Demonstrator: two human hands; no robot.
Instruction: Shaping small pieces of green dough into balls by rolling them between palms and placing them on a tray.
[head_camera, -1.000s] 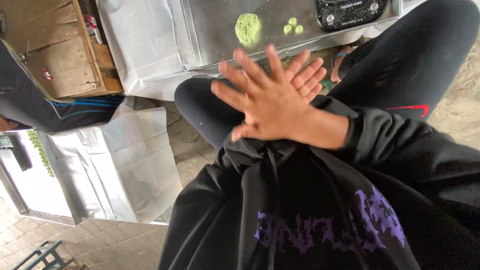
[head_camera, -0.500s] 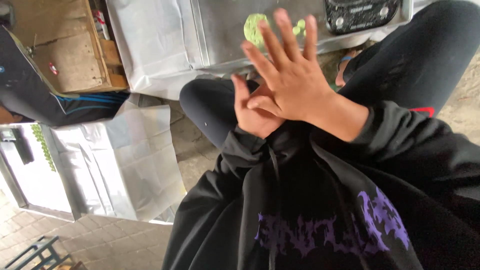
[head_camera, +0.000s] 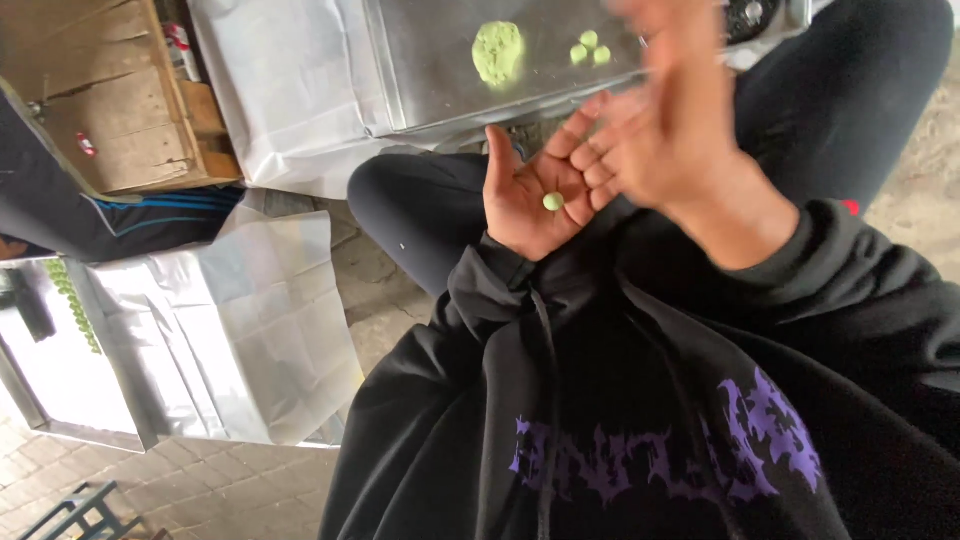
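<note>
The left hand (head_camera: 535, 195) lies palm up and spread wide, a small green dough ball (head_camera: 553, 201) resting on its palm. Just beside it at three o'clock, the right hand (head_camera: 675, 120) hovers blurred, fingers extended, holding nothing. At twelve o'clock, the metal surface (head_camera: 430, 60) carries a green dough lump (head_camera: 497, 52) and three small balls (head_camera: 589, 48).

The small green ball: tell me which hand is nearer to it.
Left. The small green ball lies in the open palm of the left hand. The right hand, blurred, is raised just beside and above it, apart from the ball.
</note>
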